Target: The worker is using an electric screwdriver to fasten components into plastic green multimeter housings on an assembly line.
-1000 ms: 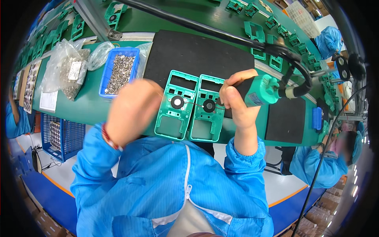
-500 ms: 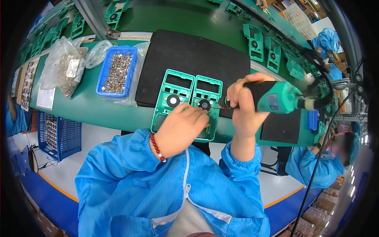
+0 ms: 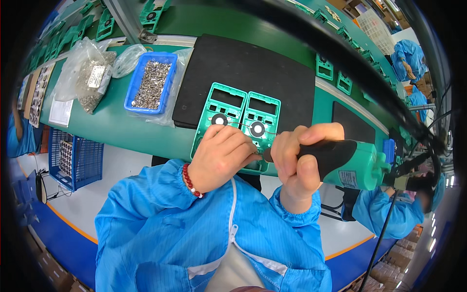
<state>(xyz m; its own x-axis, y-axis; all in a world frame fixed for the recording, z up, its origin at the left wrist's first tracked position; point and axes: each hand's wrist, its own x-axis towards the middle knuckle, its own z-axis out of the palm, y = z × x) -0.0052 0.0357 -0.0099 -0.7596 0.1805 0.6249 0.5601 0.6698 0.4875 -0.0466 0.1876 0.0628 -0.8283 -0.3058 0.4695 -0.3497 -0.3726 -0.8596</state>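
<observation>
Two green plastic housings lie side by side at the near edge of a black mat (image 3: 199,73): a left housing (image 3: 205,119) and a right housing (image 3: 275,116). Each carries a round black speaker with a pale centre, the left speaker (image 3: 219,119) and the right speaker (image 3: 257,129); thin wires run beside them. My right hand (image 3: 304,163) is wrapped round a green and black electric screwdriver (image 3: 357,168), held nearly level. Its tip meets the fingertips of my left hand (image 3: 221,153) over the right housing's lower part. Those left fingers are bent together; anything between them is hidden.
To the left stand a blue tray (image 3: 130,100) of small metal screws and a clear plastic bag (image 3: 73,80) of similar parts. A dark bar (image 3: 335,48) crosses the upper right. More green housings (image 3: 324,68) lie on the far belt. A co-worker's blue sleeve (image 3: 379,214) shows at right.
The screwdriver and my right hand have come down toward me, bringing the tip to my left fingertips. My left fingers have drawn off the right speaker. The view has shifted slightly.
</observation>
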